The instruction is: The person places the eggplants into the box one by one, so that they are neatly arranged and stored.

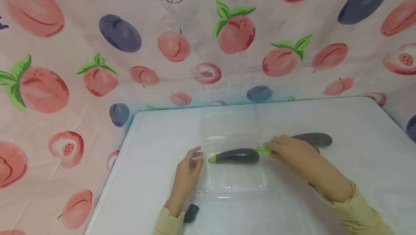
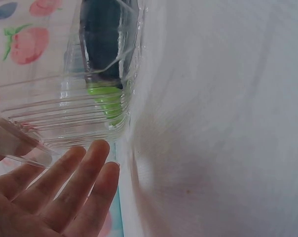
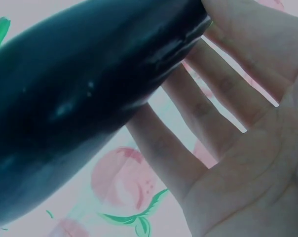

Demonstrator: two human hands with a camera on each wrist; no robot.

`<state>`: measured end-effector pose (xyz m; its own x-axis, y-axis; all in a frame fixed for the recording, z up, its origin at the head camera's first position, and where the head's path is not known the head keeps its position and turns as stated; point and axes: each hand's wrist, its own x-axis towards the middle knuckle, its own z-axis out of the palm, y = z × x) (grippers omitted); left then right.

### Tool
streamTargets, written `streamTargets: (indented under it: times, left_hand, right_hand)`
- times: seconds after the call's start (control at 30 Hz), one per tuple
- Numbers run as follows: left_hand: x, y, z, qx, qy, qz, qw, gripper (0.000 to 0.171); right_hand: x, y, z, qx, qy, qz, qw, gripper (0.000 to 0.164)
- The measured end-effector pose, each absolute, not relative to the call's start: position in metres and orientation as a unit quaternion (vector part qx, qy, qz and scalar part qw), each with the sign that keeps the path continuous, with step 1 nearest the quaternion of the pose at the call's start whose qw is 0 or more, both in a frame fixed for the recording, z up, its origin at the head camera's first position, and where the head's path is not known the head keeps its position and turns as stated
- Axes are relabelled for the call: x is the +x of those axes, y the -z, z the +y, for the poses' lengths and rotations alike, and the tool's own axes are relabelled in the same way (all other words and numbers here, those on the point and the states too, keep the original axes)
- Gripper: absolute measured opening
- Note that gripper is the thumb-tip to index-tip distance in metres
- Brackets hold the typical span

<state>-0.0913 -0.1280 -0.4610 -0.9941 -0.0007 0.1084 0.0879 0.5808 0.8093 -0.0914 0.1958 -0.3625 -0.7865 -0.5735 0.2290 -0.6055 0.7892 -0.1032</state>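
Note:
A clear plastic clamshell container (image 1: 237, 182) lies unfolded on the table. One dark purple eggplant (image 1: 238, 155) rests in its lower half, green stem toward the left. Beside the container's left edge is my left hand (image 1: 190, 166). Its fingers (image 2: 72, 182) are extended right at the ridged plastic wall in the left wrist view. At the container's right edge, my right hand (image 1: 286, 146) grips another eggplant (image 3: 90, 89), whose green stem (image 1: 264, 150) pokes out past the fingertips. In the head view the hand hides most of that eggplant's body.
A further eggplant (image 1: 315, 139) lies on the white table (image 1: 139, 177) behind my right hand. The container's lid half (image 1: 230, 124) lies flat toward the back. A fruit-print cloth (image 1: 195, 18) hangs behind the table. A dark wrist-worn device (image 1: 191, 213) shows at the left sleeve.

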Motion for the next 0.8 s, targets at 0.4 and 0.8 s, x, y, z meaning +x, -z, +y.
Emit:
streamTargets:
  times: [0.4, 0.8]
  left_hand:
    - [-0.091, 0.459, -0.128, -0.03, 0.456, -0.888, 0.05, 0.039]
    - [-0.091, 0.459, -0.128, -0.033, 0.46, -0.886, 0.049, 0.038]
  right_hand:
    - [-0.096, 0.358, 0.174, 0.343, -0.099, -0.928, 0.106, 0.026]
    - [-0.099, 0.368, 0.158, 0.357, -0.11, -0.922, 0.101, 0.028]
